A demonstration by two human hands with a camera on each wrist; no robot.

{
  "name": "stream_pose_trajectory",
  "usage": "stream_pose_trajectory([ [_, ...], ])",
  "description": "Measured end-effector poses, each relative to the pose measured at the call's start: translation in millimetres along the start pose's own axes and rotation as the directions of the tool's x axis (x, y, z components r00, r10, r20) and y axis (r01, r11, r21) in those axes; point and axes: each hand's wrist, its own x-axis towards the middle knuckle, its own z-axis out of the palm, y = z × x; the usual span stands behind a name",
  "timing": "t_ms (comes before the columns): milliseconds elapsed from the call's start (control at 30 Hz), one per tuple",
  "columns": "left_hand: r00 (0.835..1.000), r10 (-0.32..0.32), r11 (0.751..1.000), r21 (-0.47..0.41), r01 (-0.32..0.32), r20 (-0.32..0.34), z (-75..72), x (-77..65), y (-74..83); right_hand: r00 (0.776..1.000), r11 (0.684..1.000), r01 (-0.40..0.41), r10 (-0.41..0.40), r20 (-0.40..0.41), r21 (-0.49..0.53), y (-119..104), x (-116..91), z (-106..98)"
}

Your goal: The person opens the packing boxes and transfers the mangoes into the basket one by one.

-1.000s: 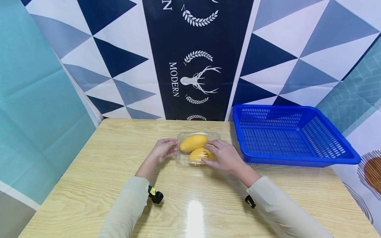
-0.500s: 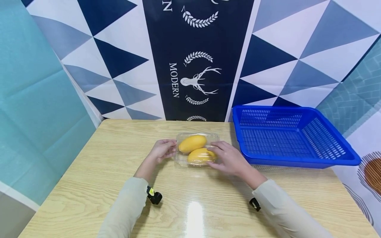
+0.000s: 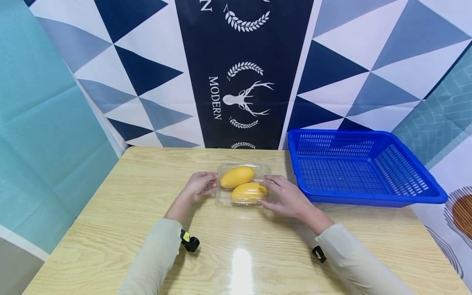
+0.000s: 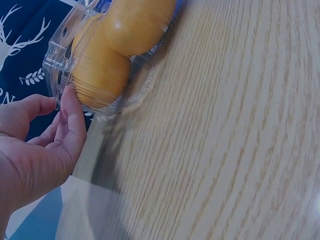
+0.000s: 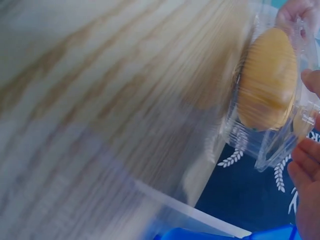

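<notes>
On the table lies a clear plastic clamshell box point(image 3: 225, 196) holding two yellow mangoes, one mango point(image 3: 237, 177) behind the other mango point(image 3: 249, 192). Clear plastic covers both fruits. My left hand point(image 3: 200, 185) pinches the left end of the box; in the left wrist view its thumb and forefinger meet at the plastic edge. At the right end, my right hand point(image 3: 285, 196) has its fingers spread and fingertips right at the box's side. In the right wrist view, the right hand point(image 5: 307, 165) shows only partly at the frame's edge, fingers fairly straight.
A blue plastic basket point(image 3: 361, 200) with slotted walls stands on the right side of the wooden table point(image 3: 121, 229), close to my right hand. Behind the table hangs a patterned cloth point(image 3: 243, 49) with triangles and a deer head.
My right hand has drawn back to the right, from over the front mango to the box's right end. The box has shifted slightly left, with my left hand staying at its edge.
</notes>
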Motion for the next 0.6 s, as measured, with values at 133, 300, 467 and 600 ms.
stream_pose_trajectory([
  [133,1.000,-0.004,1.000,0.002,0.004,0.000,0.0,0.3,-0.3,1.000,1.000,0.003,-0.003,-0.008,0.016,1.3,-0.3,1.6],
  [300,1.000,-0.003,1.000,0.003,0.003,0.003,-0.6,2.3,-1.9,1.000,0.999,0.013,-0.012,-0.022,0.030,1.9,0.7,3.2],
  [467,1.000,-0.007,1.000,-0.008,0.007,0.000,-0.6,4.0,-2.2,0.999,1.000,0.023,-0.023,-0.026,0.021,2.6,1.4,4.2],
  [600,1.000,-0.004,1.000,-0.010,0.004,-0.001,-1.2,3.8,-2.0,0.999,0.999,0.035,-0.034,-0.030,0.014,2.9,2.9,4.5],
])
